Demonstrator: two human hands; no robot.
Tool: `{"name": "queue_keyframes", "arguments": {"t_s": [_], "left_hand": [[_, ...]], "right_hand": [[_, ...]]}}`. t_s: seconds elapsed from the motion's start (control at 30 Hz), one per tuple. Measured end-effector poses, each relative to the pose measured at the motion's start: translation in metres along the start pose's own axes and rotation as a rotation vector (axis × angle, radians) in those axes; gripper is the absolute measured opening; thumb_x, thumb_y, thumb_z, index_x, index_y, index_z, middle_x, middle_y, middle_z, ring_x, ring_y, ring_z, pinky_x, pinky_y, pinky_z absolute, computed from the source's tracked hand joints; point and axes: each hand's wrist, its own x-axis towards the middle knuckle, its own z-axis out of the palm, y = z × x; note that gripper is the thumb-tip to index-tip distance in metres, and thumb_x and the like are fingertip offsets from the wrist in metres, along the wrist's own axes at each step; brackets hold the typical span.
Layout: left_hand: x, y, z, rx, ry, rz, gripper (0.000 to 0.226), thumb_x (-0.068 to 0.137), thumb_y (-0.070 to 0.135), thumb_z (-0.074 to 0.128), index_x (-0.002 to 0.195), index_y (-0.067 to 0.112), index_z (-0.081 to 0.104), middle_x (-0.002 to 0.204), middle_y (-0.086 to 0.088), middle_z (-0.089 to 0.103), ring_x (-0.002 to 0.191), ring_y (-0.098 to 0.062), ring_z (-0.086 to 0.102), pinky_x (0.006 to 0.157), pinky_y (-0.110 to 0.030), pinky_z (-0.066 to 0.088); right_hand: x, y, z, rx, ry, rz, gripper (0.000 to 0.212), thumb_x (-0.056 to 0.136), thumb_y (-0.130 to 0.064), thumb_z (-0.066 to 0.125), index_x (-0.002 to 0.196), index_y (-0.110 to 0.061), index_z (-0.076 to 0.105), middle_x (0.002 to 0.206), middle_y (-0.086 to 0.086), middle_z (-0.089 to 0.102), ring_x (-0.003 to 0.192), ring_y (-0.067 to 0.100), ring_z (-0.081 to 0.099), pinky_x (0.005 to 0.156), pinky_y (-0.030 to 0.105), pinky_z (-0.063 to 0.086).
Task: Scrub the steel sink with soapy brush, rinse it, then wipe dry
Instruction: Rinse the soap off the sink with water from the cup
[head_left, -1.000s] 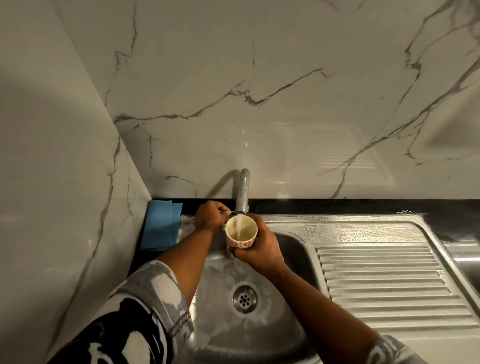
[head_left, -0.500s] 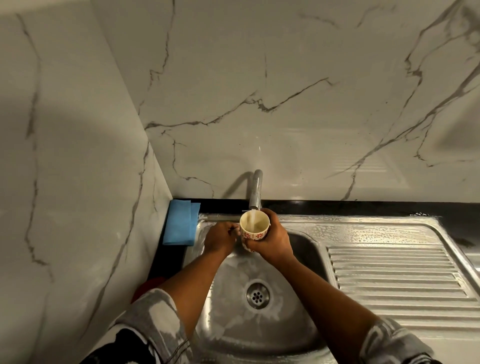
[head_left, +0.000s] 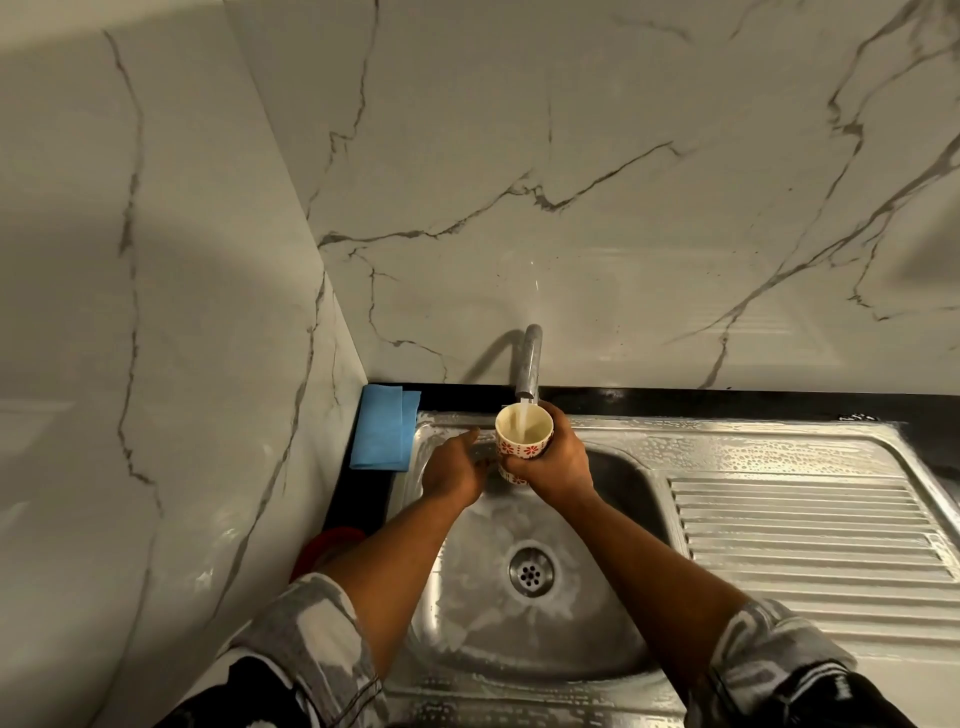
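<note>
Nearest, a grey patterned sleeve (head_left: 306, 639) covered the left arm. Past it lay the shiny steel sink (head_left: 467, 613), set in the black worktop (head_left: 727, 402), with white soapy marks around its round drain (head_left: 531, 571). Its ridged draining board (head_left: 805, 535) ran off to the right and looked wet. Farther in, the left hand (head_left: 452, 470) reached over the sink's back left corner with its fingers stretched out, holding nothing. The right hand (head_left: 553, 462) had its fingers wrapped round a small cream cup with red flowers (head_left: 522, 434). Water ran into the cup from the steel tap (head_left: 529, 364). A folded blue cloth (head_left: 384, 428) lay in the worktop's back left corner, by the white marble wall (head_left: 571, 208).
</note>
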Motion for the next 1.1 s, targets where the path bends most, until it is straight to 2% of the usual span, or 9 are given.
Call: {"name": "queue_keyframes", "arguments": {"t_s": [0.13,0.3,0.47,0.6,0.77,0.9,1.03,1.1], "left_hand": [[-0.012,0.005,-0.005,-0.010,-0.009,0.033,0.048,0.099,0.037,0.071,0.146,0.027,0.063,0.144,-0.006,0.066,0.131,-0.031,0.063,0.101,-0.032,0.047],[-0.013,0.003,-0.007,0.042,-0.033,0.039,0.053,0.100,0.034,0.071,0.151,0.027,0.057,0.148,-0.006,0.063,0.134,-0.031,0.060,0.105,-0.034,0.047],[-0.002,-0.004,-0.006,0.105,-0.041,0.023,0.056,0.103,0.029,0.066,0.156,0.027,0.049,0.159,-0.003,0.054,0.142,-0.030,0.053,0.115,-0.039,0.045],[0.002,-0.007,-0.004,0.133,-0.045,0.017,0.055,0.104,0.027,0.062,0.157,0.028,0.048,0.160,-0.002,0.052,0.144,-0.029,0.052,0.117,-0.040,0.044],[0.006,-0.010,0.002,0.117,-0.058,0.017,0.053,0.106,0.025,0.059,0.158,0.027,0.046,0.163,-0.002,0.048,0.146,-0.028,0.050,0.118,-0.037,0.040],[0.006,-0.011,0.005,0.129,-0.062,0.029,0.055,0.105,0.027,0.061,0.158,0.027,0.047,0.162,-0.002,0.049,0.144,-0.028,0.052,0.116,-0.037,0.042],[0.008,-0.012,0.007,0.142,-0.065,0.051,0.054,0.107,0.029,0.057,0.160,0.029,0.044,0.165,0.000,0.045,0.147,-0.027,0.049,0.116,-0.035,0.039],[0.010,-0.012,0.006,0.193,-0.066,0.086,0.056,0.106,0.024,0.059,0.160,0.024,0.044,0.165,-0.002,0.044,0.147,-0.027,0.048,0.117,-0.035,0.039]], "right_hand": [[-0.001,-0.003,0.001,-0.003,-0.004,0.012,0.105,0.051,-0.047,0.091,0.144,-0.034,0.046,0.122,-0.013,0.067,0.109,0.010,0.065,0.093,0.042,0.058],[0.001,-0.003,0.001,-0.013,-0.007,0.026,0.111,0.048,-0.055,0.090,0.147,-0.033,0.045,0.125,-0.012,0.067,0.112,0.011,0.065,0.094,0.041,0.058],[0.001,-0.005,0.000,-0.015,-0.009,0.008,0.095,0.049,-0.048,0.090,0.136,-0.037,0.053,0.114,-0.014,0.069,0.103,0.007,0.067,0.089,0.041,0.060],[0.002,-0.005,0.000,-0.027,-0.002,-0.009,0.084,0.049,-0.044,0.089,0.127,-0.038,0.058,0.108,-0.014,0.071,0.098,0.007,0.068,0.086,0.040,0.060],[0.003,-0.001,-0.001,-0.030,0.001,-0.010,0.082,0.052,-0.039,0.093,0.127,-0.036,0.058,0.110,-0.013,0.070,0.099,0.007,0.067,0.087,0.037,0.060],[0.003,0.000,-0.001,-0.037,0.012,-0.015,0.079,0.054,-0.034,0.095,0.123,-0.041,0.056,0.109,-0.014,0.070,0.099,0.007,0.067,0.086,0.031,0.058],[0.003,0.000,-0.001,-0.043,0.009,-0.012,0.082,0.053,-0.034,0.095,0.127,-0.035,0.058,0.111,-0.013,0.069,0.100,0.007,0.066,0.083,0.025,0.055],[0.003,0.001,-0.001,-0.042,0.006,-0.014,0.082,0.053,-0.034,0.095,0.127,-0.033,0.059,0.110,-0.013,0.070,0.099,0.006,0.067,0.083,0.024,0.055]]}}
